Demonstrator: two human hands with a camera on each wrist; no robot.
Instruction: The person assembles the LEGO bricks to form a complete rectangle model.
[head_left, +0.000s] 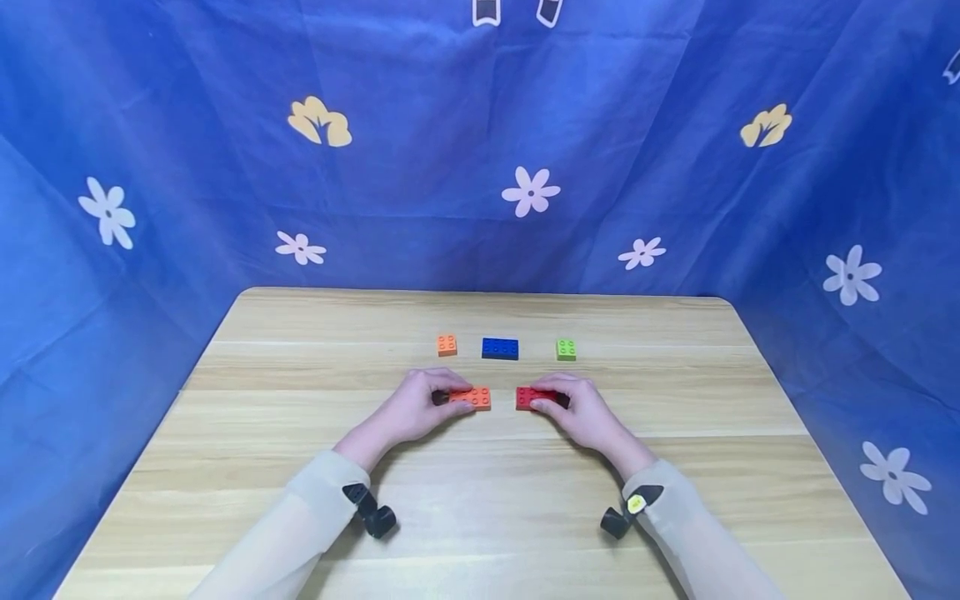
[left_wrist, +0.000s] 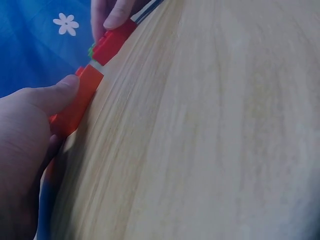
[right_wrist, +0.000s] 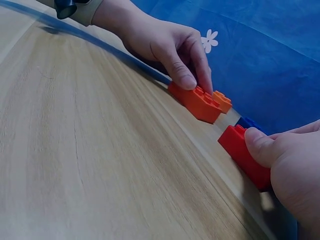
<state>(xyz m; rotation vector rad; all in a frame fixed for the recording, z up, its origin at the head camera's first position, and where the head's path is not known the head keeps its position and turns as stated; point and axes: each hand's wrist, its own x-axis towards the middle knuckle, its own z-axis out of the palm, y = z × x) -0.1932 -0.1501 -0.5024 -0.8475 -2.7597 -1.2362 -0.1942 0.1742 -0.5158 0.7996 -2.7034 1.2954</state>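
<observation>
My left hand (head_left: 412, 408) pinches a long orange toy brick (head_left: 482, 399) between thumb and fingers, its studs facing up. Across a small gap, my right hand (head_left: 590, 412) grips a red brick (head_left: 522, 398) the same way. Both bricks sit at table level with their short ends facing each other, apart. In the left wrist view, the thumb lies along the near side of the orange brick (left_wrist: 77, 107). The right wrist view has the red brick (right_wrist: 247, 157) under the thumb, its far side hidden.
Behind the hands, a small orange brick (head_left: 447, 345), a long dark blue brick (head_left: 500, 348) and a small lime green brick (head_left: 566, 349) lie in a row on the wooden table (head_left: 480, 517). A blue flowered curtain (head_left: 420, 208) hangs around the back and sides.
</observation>
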